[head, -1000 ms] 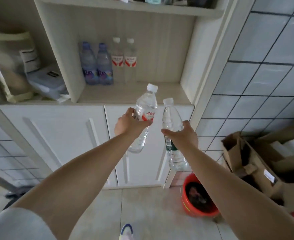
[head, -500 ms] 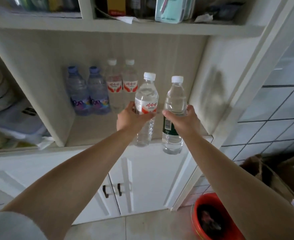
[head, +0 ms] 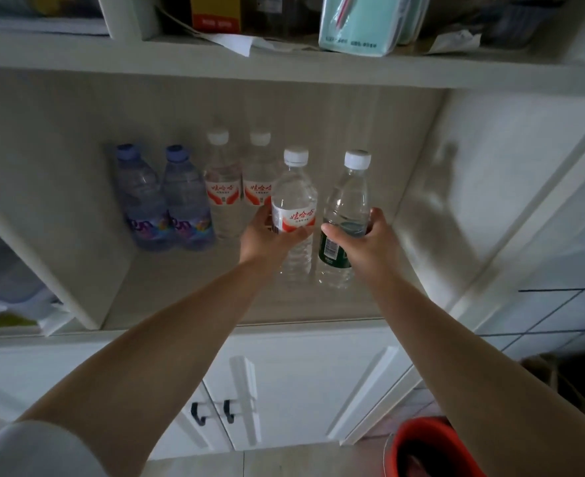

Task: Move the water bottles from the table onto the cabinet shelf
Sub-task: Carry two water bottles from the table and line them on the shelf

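My left hand (head: 267,237) grips a clear water bottle with a red-and-white label (head: 294,197), held upright inside the open cabinet shelf (head: 188,304). Beside it my right hand (head: 367,246) grips a clear bottle with a green label (head: 348,201), also upright. Both bottles have white caps and their bases are at or just above the shelf board; I cannot tell if they touch it. At the shelf's back stand two blue bottles (head: 167,201) and two red-label bottles (head: 239,187).
An upper shelf (head: 284,67) holds a teal pack (head: 360,22), a yellow box and papers. A divider panel (head: 43,263) closes the shelf on the left. Cabinet doors with dark handles (head: 215,411) are below. A red bucket (head: 422,449) sits on the floor at lower right.
Both hands have carried their bottles forward and up, from in front of the cabinet doors into the shelf opening. The view has closed in on the cabinet.
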